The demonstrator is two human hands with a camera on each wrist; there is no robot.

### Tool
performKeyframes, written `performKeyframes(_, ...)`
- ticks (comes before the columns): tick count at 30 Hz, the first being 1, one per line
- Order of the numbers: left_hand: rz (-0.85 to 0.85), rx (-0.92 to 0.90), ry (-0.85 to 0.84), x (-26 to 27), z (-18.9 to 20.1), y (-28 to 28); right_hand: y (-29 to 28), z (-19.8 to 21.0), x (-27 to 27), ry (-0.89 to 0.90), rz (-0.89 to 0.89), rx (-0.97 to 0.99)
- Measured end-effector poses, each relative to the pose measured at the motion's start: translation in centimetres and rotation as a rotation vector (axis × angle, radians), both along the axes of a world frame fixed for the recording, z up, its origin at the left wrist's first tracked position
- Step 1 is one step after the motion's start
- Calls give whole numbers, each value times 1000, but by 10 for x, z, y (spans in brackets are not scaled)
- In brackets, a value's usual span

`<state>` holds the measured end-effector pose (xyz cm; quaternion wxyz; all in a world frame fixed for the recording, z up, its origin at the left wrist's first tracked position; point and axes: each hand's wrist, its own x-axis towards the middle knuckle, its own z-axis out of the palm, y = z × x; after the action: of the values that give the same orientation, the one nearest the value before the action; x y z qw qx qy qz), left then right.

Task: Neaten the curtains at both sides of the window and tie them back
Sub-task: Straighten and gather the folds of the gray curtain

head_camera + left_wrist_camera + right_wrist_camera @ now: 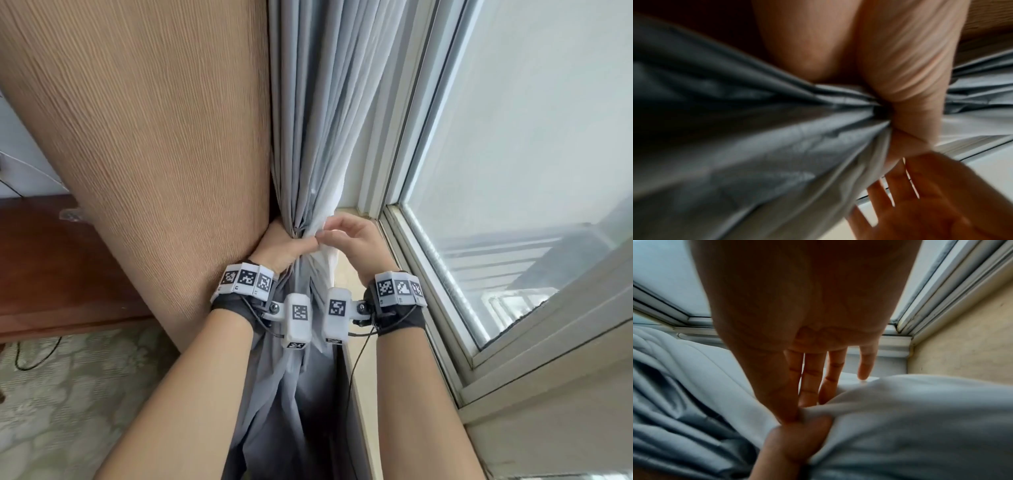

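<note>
The grey curtain hangs at the window's left side, at 12 o'clock from the hands. It looks soft, light and slippery; best taken at the gathered waist. The left hand is clamped around this waist. The right hand pinches a fold, other fingers straight.

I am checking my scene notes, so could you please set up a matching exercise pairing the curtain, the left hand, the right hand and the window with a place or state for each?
Things:
1. curtain
2. left hand
3. right hand
4. window

States:
a. pinches a fold of pale cloth
b. shut, at the far right
c. gathered into a bunch
d. grips round the bunch

Pairs: 1-c, 2-d, 3-a, 4-b
</note>
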<state>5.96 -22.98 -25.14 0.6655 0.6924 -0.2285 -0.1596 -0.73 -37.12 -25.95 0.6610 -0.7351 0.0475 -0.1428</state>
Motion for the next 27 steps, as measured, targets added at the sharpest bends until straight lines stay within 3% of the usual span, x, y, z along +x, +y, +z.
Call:
performKeyframes(3, -30, 16, -14, -1, 0, -1, 9, 13, -1, 16, 109, 49)
performKeyframes(6, 117, -12, 8, 4, 0, -1, 3, 19, -1, 66, 144, -24)
performKeyframes(11, 292, -22, 108, 9, 2, 8, -15, 13, 5, 105, -142, 139)
performKeyframes(14, 268, -30, 193, 12, 5, 16, -18, 2, 20, 237, -126, 175)
performKeyframes(20, 55, -27, 234, 14, 8, 22, -8, 0, 49, 264, 177, 255)
performKeyframes(27, 148, -26, 209, 15, 10, 21, -15, -9, 48, 114, -140, 283)
